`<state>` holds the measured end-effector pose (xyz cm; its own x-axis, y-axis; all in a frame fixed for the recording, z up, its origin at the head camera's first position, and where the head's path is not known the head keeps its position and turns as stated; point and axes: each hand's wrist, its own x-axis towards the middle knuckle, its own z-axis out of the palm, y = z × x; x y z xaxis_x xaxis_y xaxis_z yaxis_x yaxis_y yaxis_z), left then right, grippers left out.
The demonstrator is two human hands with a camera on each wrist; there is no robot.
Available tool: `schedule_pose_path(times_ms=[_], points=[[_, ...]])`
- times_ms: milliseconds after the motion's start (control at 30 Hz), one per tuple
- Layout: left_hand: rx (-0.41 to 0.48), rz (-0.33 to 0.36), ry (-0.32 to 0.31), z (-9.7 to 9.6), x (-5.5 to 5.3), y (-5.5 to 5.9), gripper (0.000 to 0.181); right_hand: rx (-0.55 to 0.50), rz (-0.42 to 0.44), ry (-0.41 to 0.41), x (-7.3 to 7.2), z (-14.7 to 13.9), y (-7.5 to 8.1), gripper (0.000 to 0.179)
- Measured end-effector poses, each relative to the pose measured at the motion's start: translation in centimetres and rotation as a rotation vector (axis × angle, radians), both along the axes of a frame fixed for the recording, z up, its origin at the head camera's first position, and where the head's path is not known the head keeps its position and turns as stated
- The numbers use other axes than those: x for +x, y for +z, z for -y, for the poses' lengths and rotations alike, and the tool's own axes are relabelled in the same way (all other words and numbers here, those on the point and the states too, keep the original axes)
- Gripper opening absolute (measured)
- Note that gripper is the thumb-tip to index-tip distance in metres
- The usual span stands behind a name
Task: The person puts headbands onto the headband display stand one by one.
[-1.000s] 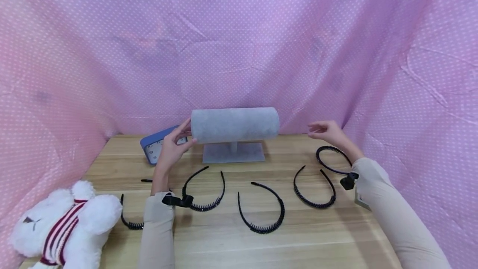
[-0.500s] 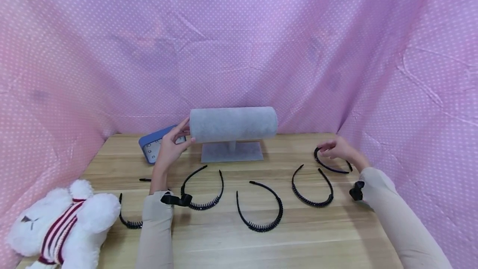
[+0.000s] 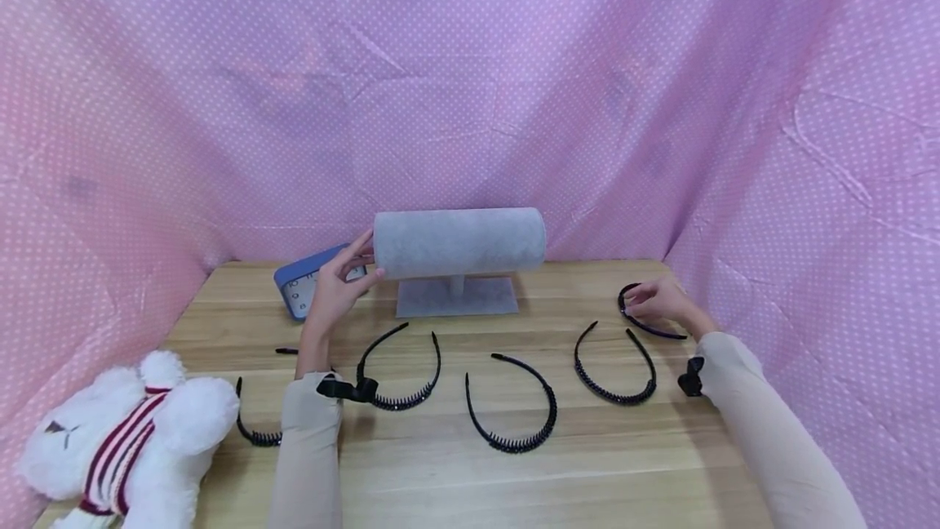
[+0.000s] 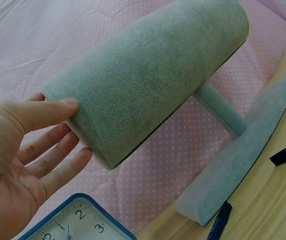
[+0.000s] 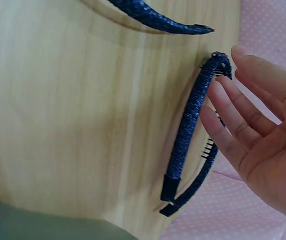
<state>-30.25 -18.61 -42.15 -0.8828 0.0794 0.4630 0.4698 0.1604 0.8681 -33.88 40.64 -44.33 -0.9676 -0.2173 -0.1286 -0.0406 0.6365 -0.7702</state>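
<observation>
My left hand (image 3: 338, 288) holds the left end of a grey plush roll-shaped display stand (image 3: 458, 243); the thumb lies on the front and the index finger reaches behind. The other fingers are spread by the roll's end in the left wrist view. At the right, my right hand (image 3: 661, 300) is at a dark, glittery toothed headband (image 3: 661, 333). In the right wrist view its fairly straight fingers reach to the inner side of this headband (image 5: 188, 125), the thumb by its curved top. No firm pinch shows. Whether the fingertips touch it is unclear.
Several more headbands lie on the wooden table (image 3: 587, 472), among them a middle one (image 3: 551, 415) and a right one (image 3: 620, 401). A blue clock (image 3: 297, 292) stands behind my left hand. A white plush toy (image 3: 132, 439) lies front left. Pink dotted cloth (image 3: 470, 88) hangs behind.
My right hand has come down and to the right, from above the table to the far-right headband. My left hand stays on the display stand.
</observation>
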Motion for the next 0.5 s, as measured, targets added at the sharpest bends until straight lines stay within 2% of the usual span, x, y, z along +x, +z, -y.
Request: schedule_pose_path(times_ms=[267,500], points=[[0.009,-0.051,-0.005,0.2,-0.5,-0.6,0.066,-0.021,0.019,-0.023,-0.3,0.4,-0.8,0.046],[0.026,-0.031,-0.031,0.1,-0.4,-0.6,0.066,-0.088,0.011,-0.014,-0.6,0.3,-1.8,0.048]])
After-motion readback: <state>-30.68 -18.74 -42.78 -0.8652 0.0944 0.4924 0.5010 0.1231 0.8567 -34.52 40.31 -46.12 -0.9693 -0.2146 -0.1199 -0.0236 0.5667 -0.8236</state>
